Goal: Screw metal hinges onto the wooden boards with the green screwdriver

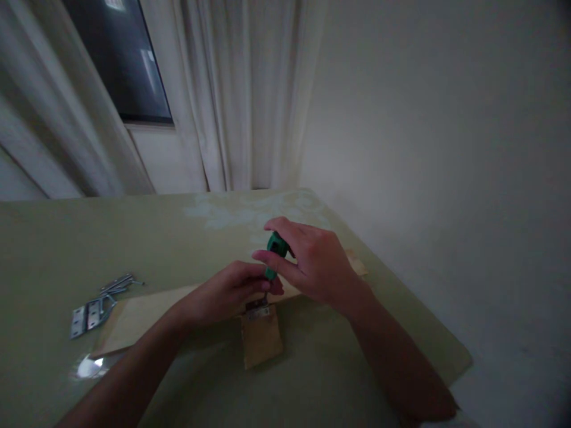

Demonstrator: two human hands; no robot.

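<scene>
Screwdriver (273, 252): green handle being clasped by right hand (319, 267) fingers; judged light, rigid.
Left hand (232, 290): being curled at shaft; hold unclear.

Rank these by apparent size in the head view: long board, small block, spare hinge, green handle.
1. long board
2. small block
3. spare hinge, green handle: alike; right hand hides part of the handle.

Far side: bare table (134, 232) runs clear up to the curtain (241, 89).
Left: spare hinge (85, 317), loose screws (118, 285) and a clear wrapper (89, 367) sit just beside the long board (143, 315).
Centre: left hand (232, 291), right hand (312, 267) and screwdriver (274, 252) crowd the board; small wood piece (261, 339) juts nearward.
Right: table edge near; wall (446, 148) beyond.
</scene>
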